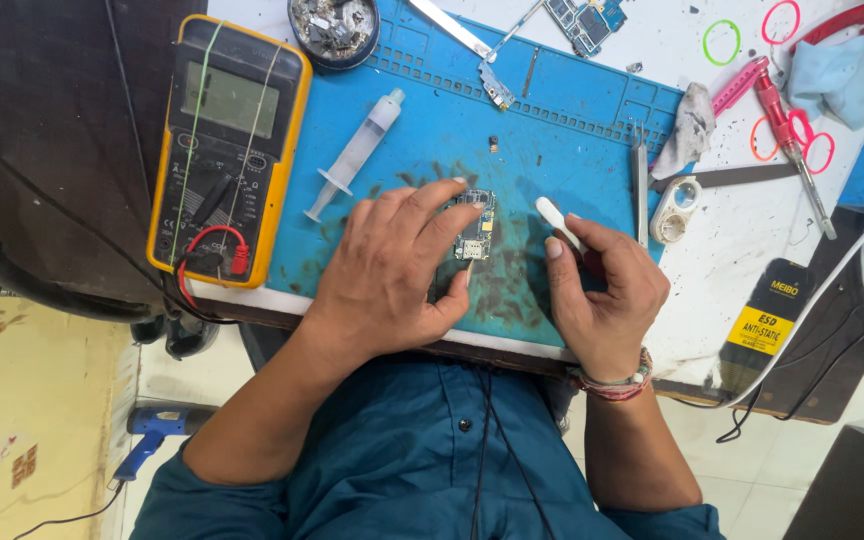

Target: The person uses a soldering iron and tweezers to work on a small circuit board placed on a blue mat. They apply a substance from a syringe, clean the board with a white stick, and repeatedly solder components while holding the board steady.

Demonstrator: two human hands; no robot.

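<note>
two hands: left hand [392,265] pins circuit board [474,225]; right hand [602,290] pinches white tool [555,220]; tin [333,30] holds scrap.

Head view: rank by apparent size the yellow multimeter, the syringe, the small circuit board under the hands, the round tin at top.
1. Yellow multimeter, clearly largest.
2. Syringe or round tin: unsure; the syringe is longer but thin, and the tin is cut off by the frame edge.
3. Small circuit board, smallest as seen, partly covered by the left hand.

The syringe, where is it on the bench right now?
In the head view the syringe lies slanted on the blue mat, left of centre, between the yellow multimeter and the left hand, touching neither.
</note>
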